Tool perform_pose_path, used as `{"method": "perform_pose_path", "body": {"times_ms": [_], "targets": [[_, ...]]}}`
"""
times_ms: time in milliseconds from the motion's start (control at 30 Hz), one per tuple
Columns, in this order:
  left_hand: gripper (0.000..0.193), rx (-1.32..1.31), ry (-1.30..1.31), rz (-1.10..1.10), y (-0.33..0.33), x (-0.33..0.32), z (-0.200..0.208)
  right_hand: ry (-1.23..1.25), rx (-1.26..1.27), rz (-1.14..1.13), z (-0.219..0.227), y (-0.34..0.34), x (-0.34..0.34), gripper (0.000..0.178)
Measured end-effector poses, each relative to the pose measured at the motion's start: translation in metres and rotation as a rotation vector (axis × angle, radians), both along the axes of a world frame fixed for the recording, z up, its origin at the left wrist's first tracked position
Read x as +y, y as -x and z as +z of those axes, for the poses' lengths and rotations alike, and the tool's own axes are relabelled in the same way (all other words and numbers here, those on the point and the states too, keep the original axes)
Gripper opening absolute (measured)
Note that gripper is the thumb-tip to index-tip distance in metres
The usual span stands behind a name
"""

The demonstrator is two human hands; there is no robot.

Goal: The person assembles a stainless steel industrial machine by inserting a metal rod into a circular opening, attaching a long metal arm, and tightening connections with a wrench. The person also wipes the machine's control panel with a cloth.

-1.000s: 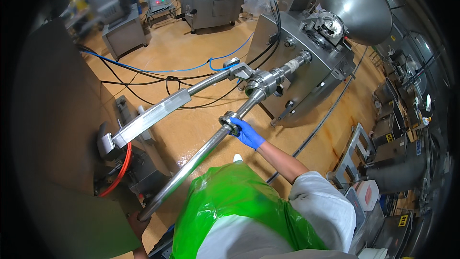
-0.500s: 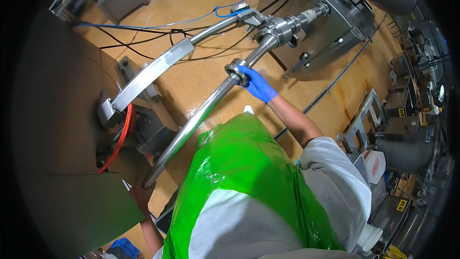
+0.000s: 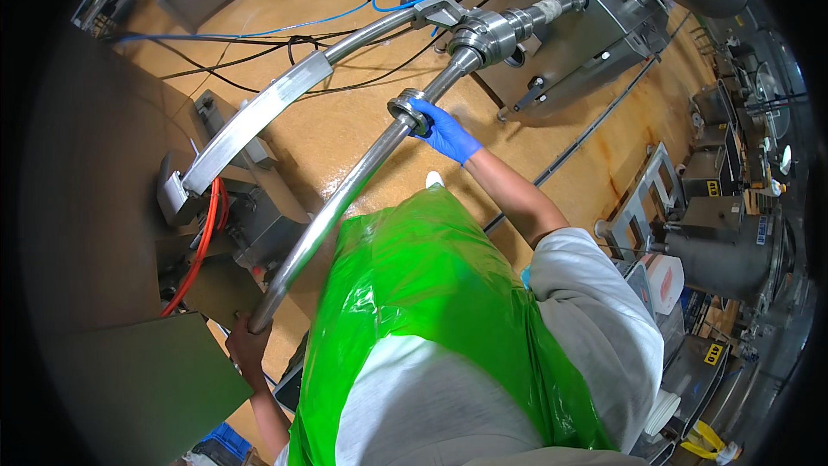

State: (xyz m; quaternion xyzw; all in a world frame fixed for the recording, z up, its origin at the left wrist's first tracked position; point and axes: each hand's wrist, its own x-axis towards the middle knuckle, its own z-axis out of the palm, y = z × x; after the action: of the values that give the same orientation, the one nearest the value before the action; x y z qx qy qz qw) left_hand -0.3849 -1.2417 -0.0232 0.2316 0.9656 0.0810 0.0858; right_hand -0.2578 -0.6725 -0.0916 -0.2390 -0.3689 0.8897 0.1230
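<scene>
A long shiny metal pipe (image 3: 332,205) slants from the lower left up to a thick ringed fitting (image 3: 485,36) at the far end. My right hand (image 3: 443,131), in a blue glove, is closed around the ring-shaped coupling (image 3: 409,110) partway along the pipe. At the pipe's near lower end, my left hand (image 3: 247,347) wraps around the metal, its fingers partly in shadow. Beyond the fitting, the line runs into a steel machine (image 3: 565,52).
A curved metal arm (image 3: 259,121) runs left of the pipe, near an orange-red hose (image 3: 203,246). Black cables (image 3: 250,50) and a blue hose (image 3: 302,28) cross the floor behind. A large steel cabinet (image 3: 95,181) stands at left; steel bins (image 3: 720,246) line the right.
The whole view has shifted slightly, so the scene sits a little further left and higher. My left hand shows more clearly at the pipe's end. Both hands keep their grip.
</scene>
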Motion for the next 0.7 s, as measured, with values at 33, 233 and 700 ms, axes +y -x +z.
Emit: {"method": "perform_pose_path", "body": {"times_ms": [33,233,700], "targets": [[0.044,0.014,0.027,0.01,-0.003,0.006,0.002,0.003,-0.017,-0.01,0.0,-0.001,0.001,0.04],[0.045,0.009,0.097,0.025,-0.036,0.009,-0.014,-0.035,-0.021,-0.018,0.008,-0.01,0.015,0.038],[0.062,-0.322,-0.028,-0.012,-0.094,0.041,-0.028,-0.123,-0.141,0.019,0.031,-0.027,0.016,0.036]]}}
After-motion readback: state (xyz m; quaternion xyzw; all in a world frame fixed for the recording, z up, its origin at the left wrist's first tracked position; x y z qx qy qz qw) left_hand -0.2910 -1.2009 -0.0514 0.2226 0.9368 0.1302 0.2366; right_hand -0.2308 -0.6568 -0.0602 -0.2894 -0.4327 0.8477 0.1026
